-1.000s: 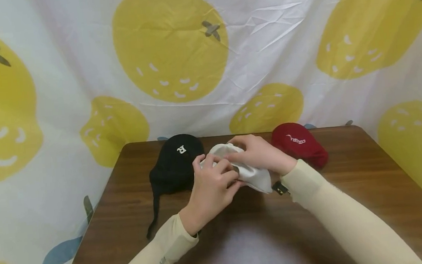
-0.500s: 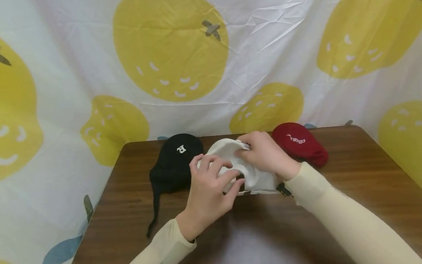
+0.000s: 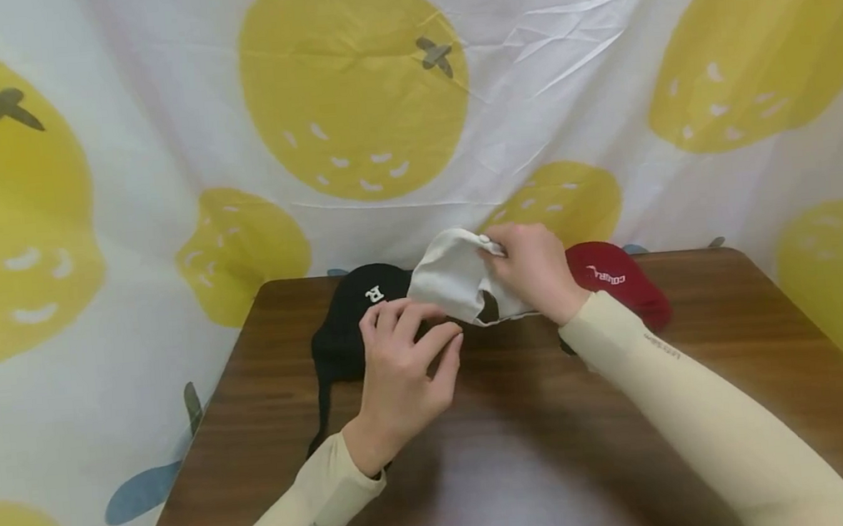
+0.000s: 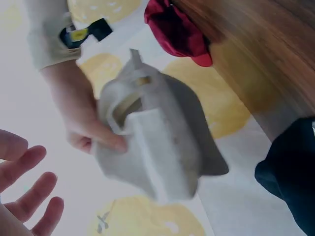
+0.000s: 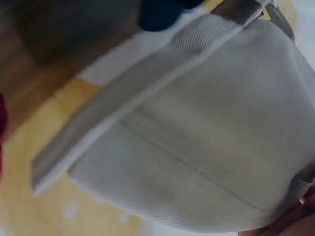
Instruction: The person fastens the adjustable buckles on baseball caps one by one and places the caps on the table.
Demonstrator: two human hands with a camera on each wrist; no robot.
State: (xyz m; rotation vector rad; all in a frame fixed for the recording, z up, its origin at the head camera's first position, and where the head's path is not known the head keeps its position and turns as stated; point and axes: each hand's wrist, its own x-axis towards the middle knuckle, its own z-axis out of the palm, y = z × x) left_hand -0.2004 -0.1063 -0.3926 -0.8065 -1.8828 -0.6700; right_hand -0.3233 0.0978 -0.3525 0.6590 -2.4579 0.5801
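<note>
Hanging white cap (image 3: 447, 276), creased and seamed

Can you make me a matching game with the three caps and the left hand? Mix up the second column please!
1. white cap
2. black cap
3. red cap
4. left hand

A. holds nothing
B. has a white letter R
C. gripped by the right hand
D. on the right side of the table

Pairs: 1-C, 2-B, 3-D, 4-A

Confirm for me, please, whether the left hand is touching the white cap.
Apart: the left wrist view shows a plain gap, with wall cloth visible between the left hand and the white cap.
</note>
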